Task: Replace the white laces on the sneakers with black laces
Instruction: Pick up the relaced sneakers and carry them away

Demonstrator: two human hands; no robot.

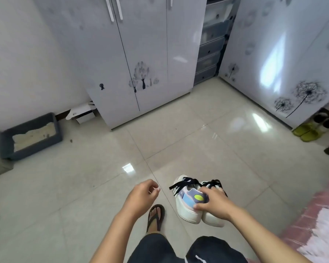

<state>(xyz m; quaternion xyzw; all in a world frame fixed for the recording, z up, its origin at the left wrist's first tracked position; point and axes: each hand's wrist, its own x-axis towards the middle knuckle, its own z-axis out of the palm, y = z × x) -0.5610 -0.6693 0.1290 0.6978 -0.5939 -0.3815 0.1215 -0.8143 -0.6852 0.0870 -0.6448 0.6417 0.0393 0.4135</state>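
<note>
Two sneakers point(196, 204) sit side by side, touching, low and right of centre in the frame, above the glossy tiled floor point(198, 133); whether their soles touch the tiles I cannot tell. They are white with thick smooth soles, and the nearer one carries pastel blue and purple panels with a round yellow-green spot. Their long axes run up the frame, toes toward the upper edge and heels toward the person. Flat black laces point(184, 184) cross both uppers, loose ends trailing left. The right hand point(215, 205) grips the pair at the collars, fingers curled over the tops and thumb on the side panel. The left hand point(143, 194), left of the shoes, is loosely curled and seems to hold nothing. One foot in a dark flip-flop point(156, 218) stands just below it.
</note>
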